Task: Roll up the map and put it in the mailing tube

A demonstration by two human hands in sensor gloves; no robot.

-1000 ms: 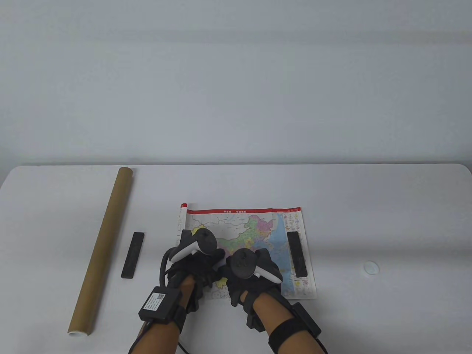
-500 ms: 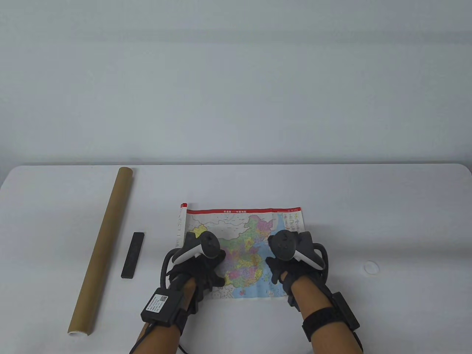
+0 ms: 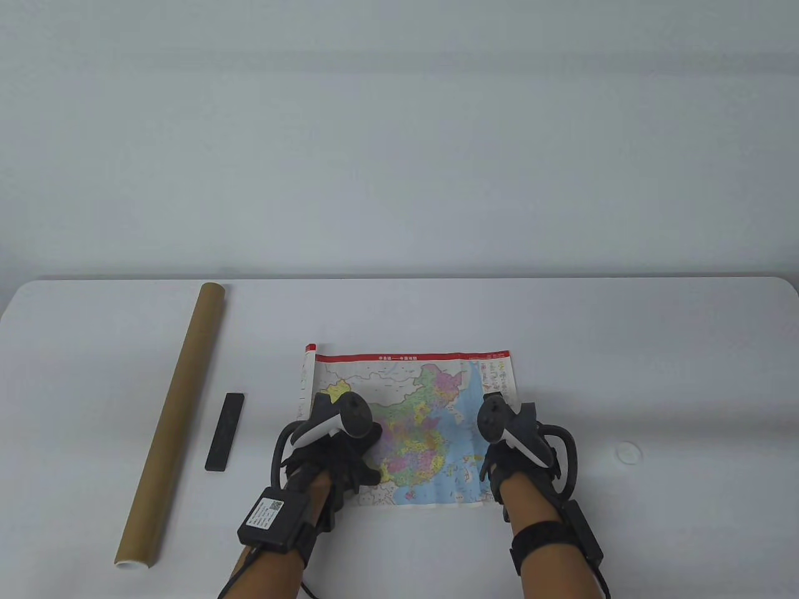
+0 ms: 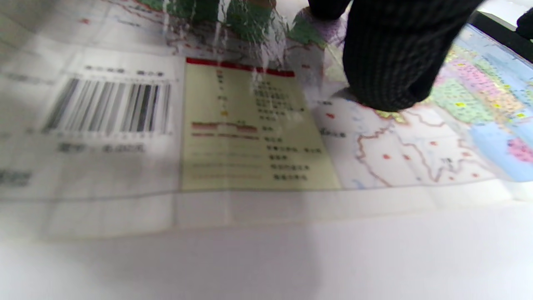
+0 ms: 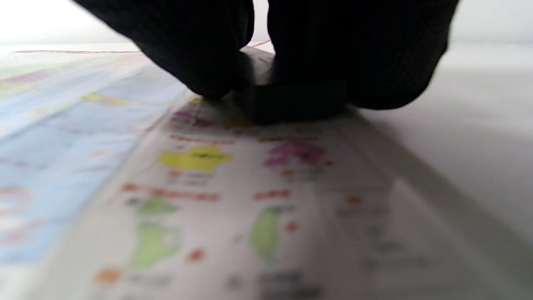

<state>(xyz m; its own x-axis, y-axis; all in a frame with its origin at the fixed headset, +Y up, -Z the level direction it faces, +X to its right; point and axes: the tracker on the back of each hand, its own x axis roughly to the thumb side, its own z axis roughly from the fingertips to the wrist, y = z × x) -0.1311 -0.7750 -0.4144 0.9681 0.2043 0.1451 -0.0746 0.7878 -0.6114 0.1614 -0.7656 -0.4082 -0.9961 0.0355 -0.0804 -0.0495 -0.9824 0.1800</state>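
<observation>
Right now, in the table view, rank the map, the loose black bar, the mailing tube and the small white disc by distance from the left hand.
1. map, under the left hand
2. black bar, left
3. mailing tube, farther left
4. white disc, far right

The map [image 4: 258, 137] carries a barcode [image 4: 108, 106] on its white margin, to the left of the left hand's fingers [image 4: 387, 62], with digits beneath too blurred to read. Beside it sits a legend box [image 4: 254, 129] (red header, illegible lines). A QR label [image 3: 267, 513] sits on the left wrist's black unit, unreadable.
</observation>
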